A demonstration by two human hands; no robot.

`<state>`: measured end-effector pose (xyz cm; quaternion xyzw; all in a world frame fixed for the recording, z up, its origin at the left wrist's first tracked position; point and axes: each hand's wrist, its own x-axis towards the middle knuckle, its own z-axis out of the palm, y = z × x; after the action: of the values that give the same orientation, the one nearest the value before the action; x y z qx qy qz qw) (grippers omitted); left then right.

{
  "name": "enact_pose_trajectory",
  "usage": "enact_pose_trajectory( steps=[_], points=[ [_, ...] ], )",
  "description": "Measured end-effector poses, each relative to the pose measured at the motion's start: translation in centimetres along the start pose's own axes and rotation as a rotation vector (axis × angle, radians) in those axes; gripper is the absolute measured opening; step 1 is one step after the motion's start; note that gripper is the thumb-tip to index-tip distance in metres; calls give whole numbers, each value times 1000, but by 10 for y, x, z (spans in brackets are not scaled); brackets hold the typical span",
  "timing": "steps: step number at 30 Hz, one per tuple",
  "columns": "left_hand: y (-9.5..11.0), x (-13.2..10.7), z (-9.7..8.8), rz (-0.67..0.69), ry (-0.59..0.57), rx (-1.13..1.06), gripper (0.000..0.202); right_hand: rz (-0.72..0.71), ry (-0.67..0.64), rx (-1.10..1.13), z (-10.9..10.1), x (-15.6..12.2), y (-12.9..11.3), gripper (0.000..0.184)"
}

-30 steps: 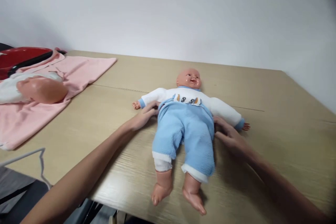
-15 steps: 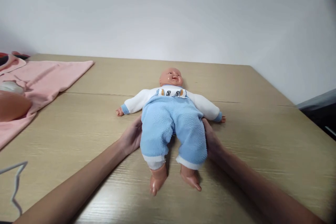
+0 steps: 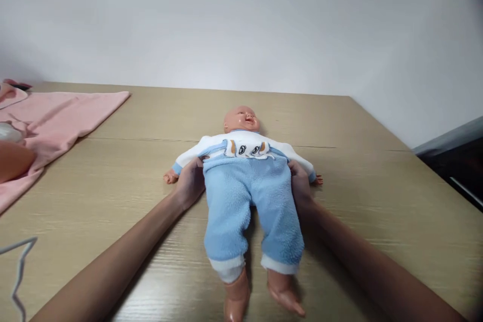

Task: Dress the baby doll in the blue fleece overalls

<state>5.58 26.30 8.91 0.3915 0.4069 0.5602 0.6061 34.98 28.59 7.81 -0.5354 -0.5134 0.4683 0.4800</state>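
Note:
A baby doll lies on its back on the wooden table, head away from me. It wears a white top and light blue fleece trousers. My left hand grips the trousers at the doll's left waist, fingers curled on the fabric. At the other side of the waist my right hand holds the trousers in the same way. The doll's bare feet point toward me at the table's near edge.
A pink cloth is spread at the far left of the table, with part of another doll on it. A thin white wire shape shows at the lower left. A dark surface lies beyond the table's right edge.
Both hands have slid from the doll's hips up to its waist and closed on the trousers. The doll now lies nearer to me, feet at the table's edge.

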Motion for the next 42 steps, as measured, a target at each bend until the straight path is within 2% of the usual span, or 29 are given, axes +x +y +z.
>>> enact_pose_trajectory(
  steps=[4,6,9,11,15,19,22,27,31,34,35,37,40,41,42],
  points=[
    [7,-5,-17,14,-35,28,31,-63,8,65,-4,1,-5,34],
    [12,-8,-24,34,-86,114,34,-119,-7,69,-8,1,-8,31],
    [16,-9,-28,79,-166,320,41,-157,-90,-38,-13,1,-12,37],
    [16,-9,-28,120,-176,382,42,-174,-144,-122,-13,0,-12,42],
    [8,-3,-24,111,-138,257,38,-183,-125,-42,-6,2,-14,48],
    [1,8,-21,87,-108,207,40,-77,-104,16,2,12,-16,53],
    [3,12,-19,78,-99,201,43,-36,-117,-12,1,21,-15,57],
    [9,9,-16,138,-13,203,44,-99,-58,-83,-7,27,-17,46],
    [3,12,-12,174,83,129,42,-127,23,-188,-8,33,-39,32],
    [-1,14,-9,214,159,111,40,-316,33,-382,6,41,-72,29],
    [-1,14,-9,233,180,118,39,-388,-20,-443,15,46,-85,31],
    [1,13,-8,277,214,151,38,-496,-233,-553,40,59,-108,27],
    [5,9,-6,355,267,217,37,-607,-541,-816,95,91,-133,23],
    [5,8,-6,377,285,234,37,-612,-673,-917,116,102,-137,27],
    [4,7,-6,395,302,245,37,-630,-872,-1010,136,114,-138,30]
  ],
)
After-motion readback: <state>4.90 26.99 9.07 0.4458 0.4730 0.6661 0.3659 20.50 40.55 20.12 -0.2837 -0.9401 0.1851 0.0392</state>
